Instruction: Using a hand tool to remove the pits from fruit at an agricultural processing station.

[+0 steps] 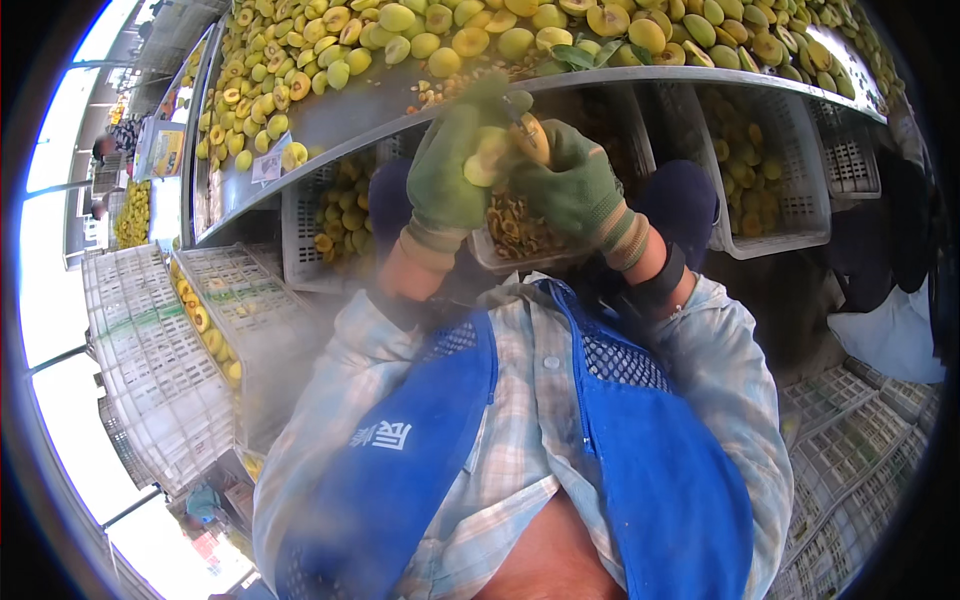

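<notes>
Both my hands wear green knit gloves with tan cuffs and are close together just below the near edge of a metal sorting table (pixel 330 120). My left hand (pixel 448 169) grips a pale yellow-green stone fruit (pixel 484 166), blurred by haze on the lens. In my right hand (pixel 577 180), near the thumb and fingertips, is an orange-fleshed cut fruit half (pixel 531 139). A small dark metal tool (pixel 514 109) lies against that half; which hand holds it I cannot tell. Below the hands, a crate (pixel 491 259) between my knees contains brown pits and scraps.
Piled whole and halved fruit (pixel 517 43) covers much of the table, with green leaves (pixel 574 56) near its edge. Fruit-filled crates stand under the table left (pixel 300 255) and right (pixel 799 202). Stacked white crates (pixel 157 360) rise at left, more (pixel 847 472) at lower right.
</notes>
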Available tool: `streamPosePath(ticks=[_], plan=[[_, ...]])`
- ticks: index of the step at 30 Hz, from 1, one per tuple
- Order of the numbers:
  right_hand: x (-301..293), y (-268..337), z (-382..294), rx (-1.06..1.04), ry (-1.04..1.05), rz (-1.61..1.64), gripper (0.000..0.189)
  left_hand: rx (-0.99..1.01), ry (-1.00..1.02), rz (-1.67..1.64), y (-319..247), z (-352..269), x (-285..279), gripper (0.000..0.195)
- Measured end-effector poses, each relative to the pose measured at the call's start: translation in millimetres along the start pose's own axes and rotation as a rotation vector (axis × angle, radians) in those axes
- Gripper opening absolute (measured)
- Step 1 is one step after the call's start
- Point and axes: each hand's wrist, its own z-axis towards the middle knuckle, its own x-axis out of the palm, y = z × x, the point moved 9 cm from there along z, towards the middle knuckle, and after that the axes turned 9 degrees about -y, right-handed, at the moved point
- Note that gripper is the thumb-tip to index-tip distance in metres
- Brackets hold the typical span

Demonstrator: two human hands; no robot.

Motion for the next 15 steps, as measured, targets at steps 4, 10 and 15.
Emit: streamPosePath(ticks=[4,10,15], plan=[[2,25,4,-0.313,0.073,-0.313,0.033,-0.08,0.329,0.112,12,-14,19,0.041],[-17,24,-12,0.108,-0.055,-0.207,0.037,-1.011,-0.043,-1.034,57,-27,25,0.045],[3,9,-32,0.267,0.127,-0.027,0.036,-0.651,0.0,-0.771,27,3,16,0.042]])
